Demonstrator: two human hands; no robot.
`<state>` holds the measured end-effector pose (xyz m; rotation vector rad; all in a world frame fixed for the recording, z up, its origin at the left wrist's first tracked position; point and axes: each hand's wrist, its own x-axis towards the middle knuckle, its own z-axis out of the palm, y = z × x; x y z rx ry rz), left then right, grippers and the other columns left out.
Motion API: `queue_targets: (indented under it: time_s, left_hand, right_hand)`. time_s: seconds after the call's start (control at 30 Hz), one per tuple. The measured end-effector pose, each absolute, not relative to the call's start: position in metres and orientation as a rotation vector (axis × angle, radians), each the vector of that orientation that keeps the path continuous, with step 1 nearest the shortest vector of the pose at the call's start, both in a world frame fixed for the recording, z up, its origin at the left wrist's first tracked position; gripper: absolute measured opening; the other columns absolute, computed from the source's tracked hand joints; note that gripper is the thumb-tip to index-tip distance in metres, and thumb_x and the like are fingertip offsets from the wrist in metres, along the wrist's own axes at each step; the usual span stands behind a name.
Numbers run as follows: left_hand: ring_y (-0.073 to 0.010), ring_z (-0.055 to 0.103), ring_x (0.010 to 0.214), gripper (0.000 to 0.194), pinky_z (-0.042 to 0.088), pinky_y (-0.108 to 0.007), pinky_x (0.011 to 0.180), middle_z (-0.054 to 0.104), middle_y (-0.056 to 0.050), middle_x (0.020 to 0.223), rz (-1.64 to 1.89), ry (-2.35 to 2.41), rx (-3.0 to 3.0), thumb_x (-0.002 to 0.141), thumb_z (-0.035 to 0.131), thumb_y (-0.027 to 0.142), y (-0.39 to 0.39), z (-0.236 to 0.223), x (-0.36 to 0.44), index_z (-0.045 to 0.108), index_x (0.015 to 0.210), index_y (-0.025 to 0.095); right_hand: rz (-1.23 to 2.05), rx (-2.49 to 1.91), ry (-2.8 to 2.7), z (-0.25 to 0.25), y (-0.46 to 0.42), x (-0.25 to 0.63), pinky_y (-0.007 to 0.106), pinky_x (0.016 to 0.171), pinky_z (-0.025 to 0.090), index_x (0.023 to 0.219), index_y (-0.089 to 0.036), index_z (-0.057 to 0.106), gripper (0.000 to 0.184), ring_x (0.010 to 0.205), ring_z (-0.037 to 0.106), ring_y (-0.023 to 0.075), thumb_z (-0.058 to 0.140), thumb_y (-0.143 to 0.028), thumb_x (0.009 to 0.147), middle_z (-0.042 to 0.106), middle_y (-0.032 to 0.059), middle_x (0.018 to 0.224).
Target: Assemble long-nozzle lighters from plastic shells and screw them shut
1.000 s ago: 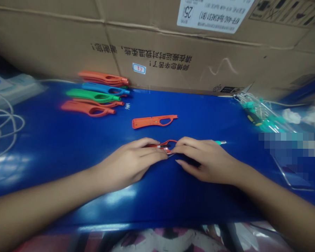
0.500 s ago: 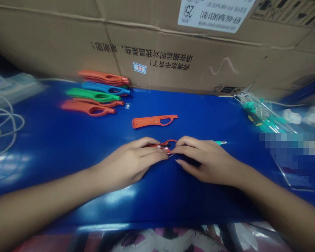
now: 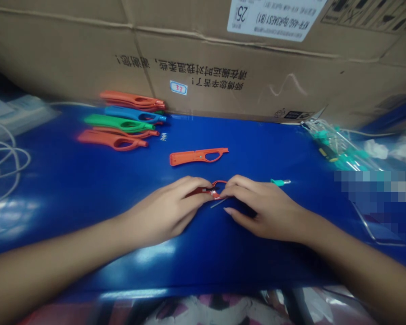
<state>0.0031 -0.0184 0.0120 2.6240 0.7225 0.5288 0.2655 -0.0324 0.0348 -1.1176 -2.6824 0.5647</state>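
My left hand (image 3: 176,203) is closed around the left part of an orange lighter casing (image 3: 219,182) low over the blue table. Dark and white parts show inside the casing, by its oval opening. At the casing's right end, the bent fingers of my right hand (image 3: 257,201) pinch the casing, while the thumb sits a little apart below. A thin grey rod (image 3: 218,203) pokes out under the right fingertips; what holds it is unclear. Behind both hands lies a matching orange casing half (image 3: 189,157), inner side up. Right of my right hand is a teal piece with a metal tip (image 3: 280,182).
Orange, blue and green lighter casings (image 3: 122,123) are stacked back left, beside several tiny metal pins (image 3: 163,136). A large cardboard box (image 3: 203,54) walls off the back. White cable (image 3: 20,155) lies left. Clear rods with teal parts (image 3: 341,144) lie right.
The left fingers have shifted slightly over the casing. More of the thin grey rod and of the teal piece now shows. The right hand has hardly moved.
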Motion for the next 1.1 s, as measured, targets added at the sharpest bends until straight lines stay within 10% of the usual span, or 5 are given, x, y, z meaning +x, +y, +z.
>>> queue_targets:
  time_s: [1.1]
  left_hand:
    - [-0.0227, 0.057, 0.126, 0.032, 0.052, -0.039, 0.107, 0.059, -0.012, 0.137, 0.583, 0.710, 2.579, 0.102, 0.046, 0.012, -0.0170, 0.0075, 0.0027, 0.058, 0.131, 0.016]
  right_hand:
    - [0.513, -1.082, -2.718, 0.0320, -0.0313, 0.2679, 0.032, 0.074, 0.049, 0.128, -0.022, 0.057, 0.030, 0.098, 0.065, 0.0195, 0.048, -0.032, 0.101, 0.062, 0.0084, 0.123]
